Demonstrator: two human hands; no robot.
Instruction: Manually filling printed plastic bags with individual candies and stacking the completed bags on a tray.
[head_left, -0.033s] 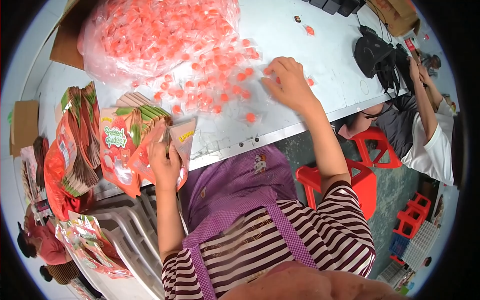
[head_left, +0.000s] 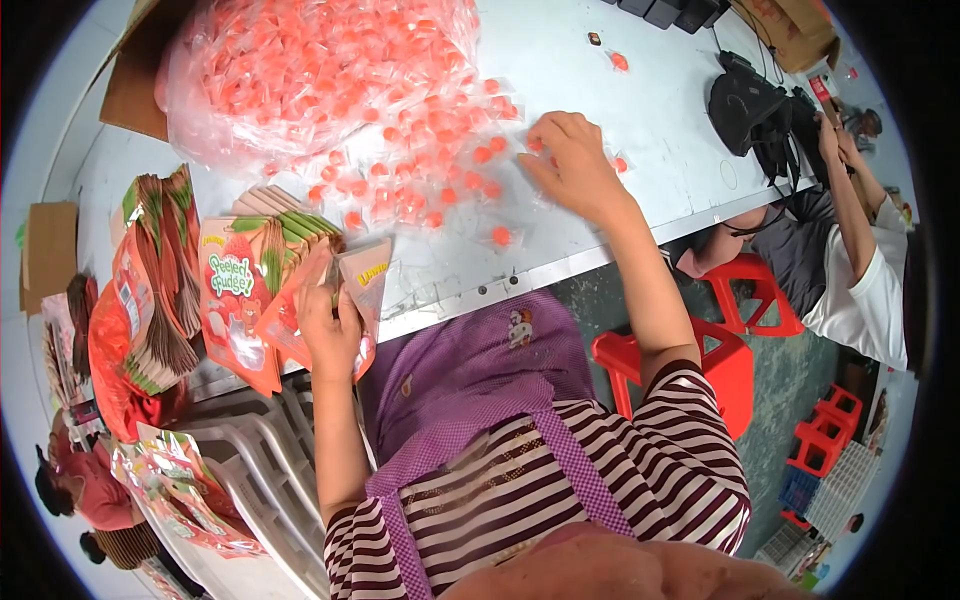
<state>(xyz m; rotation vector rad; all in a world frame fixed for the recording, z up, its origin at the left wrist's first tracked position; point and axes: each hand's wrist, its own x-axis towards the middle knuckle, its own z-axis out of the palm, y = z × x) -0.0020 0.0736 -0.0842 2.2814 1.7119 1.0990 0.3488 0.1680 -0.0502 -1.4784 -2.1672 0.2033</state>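
Note:
My left hand (head_left: 330,325) is closed on the top of an orange-red candy pouch (head_left: 292,322) at the table's front edge. Beside it, a stack of the same printed pouches (head_left: 232,290) fans out, with a grey-backed pouch (head_left: 368,280) just right of the hand. My right hand (head_left: 575,165) rests palm down over the table, thumb and fingers apart, close to a few wrapped candies. Loose red candies in clear wrappers (head_left: 425,185) spread to its left, spilling from a large heap in a clear plastic bag (head_left: 330,75). What lies under the right palm is hidden.
Bundled pouches (head_left: 150,290) stand at the table's left end, above white plastic crates (head_left: 250,450). A cardboard box (head_left: 135,90) borders the bag. A black bag (head_left: 745,105) lies at the right, near a seated person (head_left: 850,270). Red stools (head_left: 725,380) stand on the floor.
My right hand has shifted very slightly to the left over the candies. My left hand and the pouches have stayed in place.

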